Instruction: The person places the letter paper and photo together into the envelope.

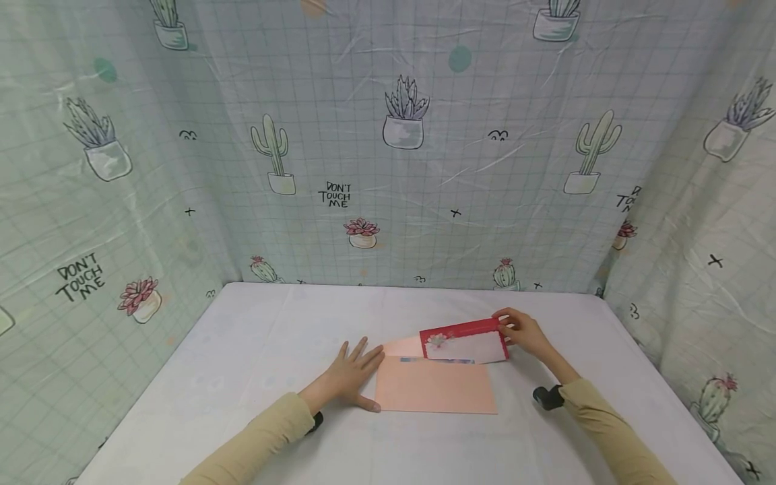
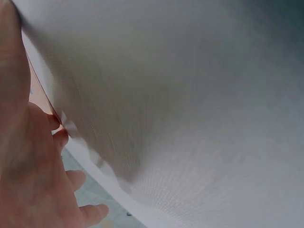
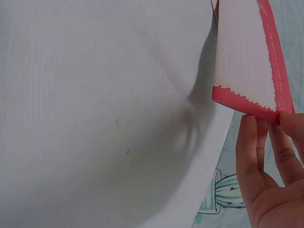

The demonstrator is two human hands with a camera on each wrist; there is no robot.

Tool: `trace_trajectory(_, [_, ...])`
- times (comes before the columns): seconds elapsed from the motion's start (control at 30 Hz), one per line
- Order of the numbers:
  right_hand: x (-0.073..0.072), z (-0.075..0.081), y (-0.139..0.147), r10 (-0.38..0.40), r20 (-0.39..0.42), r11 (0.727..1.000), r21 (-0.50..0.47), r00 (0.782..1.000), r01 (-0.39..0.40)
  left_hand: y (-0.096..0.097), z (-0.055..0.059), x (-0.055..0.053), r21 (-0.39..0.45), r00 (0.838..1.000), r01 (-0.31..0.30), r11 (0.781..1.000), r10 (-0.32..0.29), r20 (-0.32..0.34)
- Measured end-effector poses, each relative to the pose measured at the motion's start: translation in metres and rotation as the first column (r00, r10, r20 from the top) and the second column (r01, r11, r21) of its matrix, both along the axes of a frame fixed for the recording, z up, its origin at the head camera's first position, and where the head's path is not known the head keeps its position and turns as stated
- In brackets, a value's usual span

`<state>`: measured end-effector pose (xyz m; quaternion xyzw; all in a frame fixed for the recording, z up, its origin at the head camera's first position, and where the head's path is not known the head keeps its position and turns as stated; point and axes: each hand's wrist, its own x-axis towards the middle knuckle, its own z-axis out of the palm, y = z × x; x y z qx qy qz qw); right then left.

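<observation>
A peach envelope (image 1: 436, 389) lies on the table, its flap side toward the back. My left hand (image 1: 350, 374), fingers spread, rests on the envelope's left edge; in the left wrist view, the same hand (image 2: 33, 156) shows beside the thin peach edge. My right hand (image 1: 525, 334) pinches the right end of a red-bordered letter sheet (image 1: 467, 342) with a white lined middle and a flower print. In the right wrist view, thumb and fingers grip the sheet's red corner (image 3: 270, 114), raised off the table. The sheet overlaps the flap and covers part of it. A narrow bluish strip (image 1: 436, 360) shows at the envelope's upper edge.
The table (image 1: 267, 350) has a white cloth. Cactus-printed curtains (image 1: 364, 168) enclose its back and sides. A black wrist device (image 1: 548, 397) sits at the right sleeve, another (image 1: 316, 423) under the left.
</observation>
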<state>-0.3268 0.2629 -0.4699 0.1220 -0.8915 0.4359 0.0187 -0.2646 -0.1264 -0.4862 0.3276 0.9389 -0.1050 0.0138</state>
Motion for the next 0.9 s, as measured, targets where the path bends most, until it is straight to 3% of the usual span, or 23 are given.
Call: trace_trajectory(0.9, [-0.002,-0.002,-0.033,0.062,0.026,0.997,0.041,0.998,-0.063,0.001,0.0,0.001,-0.011,1.0,-0.009,1.0,0.009,0.008])
